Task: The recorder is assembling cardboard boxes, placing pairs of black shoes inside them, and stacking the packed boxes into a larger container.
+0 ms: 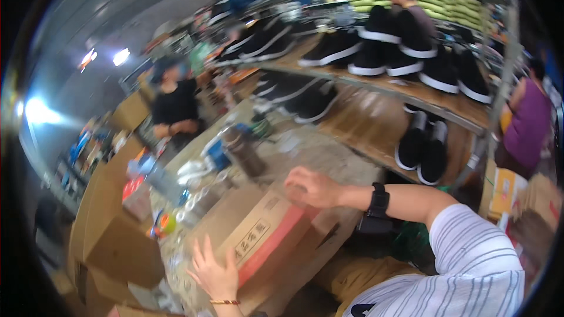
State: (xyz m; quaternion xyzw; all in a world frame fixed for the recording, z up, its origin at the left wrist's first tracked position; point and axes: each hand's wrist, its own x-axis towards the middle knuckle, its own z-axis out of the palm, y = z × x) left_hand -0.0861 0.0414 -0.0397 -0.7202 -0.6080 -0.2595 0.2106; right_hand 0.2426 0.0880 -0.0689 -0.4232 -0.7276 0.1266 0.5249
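Two hands (216, 275) (310, 188), one cardboard box (267, 240)

Two hands (258, 229) on one cardboard box (276, 240); two other people (175, 105); black shoes (376, 53), blurred beyond counting.

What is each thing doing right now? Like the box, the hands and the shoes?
Cardboard box: closed, lying tilted on the table.
Left hand: open, fingers spread, against the box's near side.
Right hand: loosely curled, at the box's far top edge.
Black shoes: lined up on the wooden shelves.
Watch: strapped on the right wrist.
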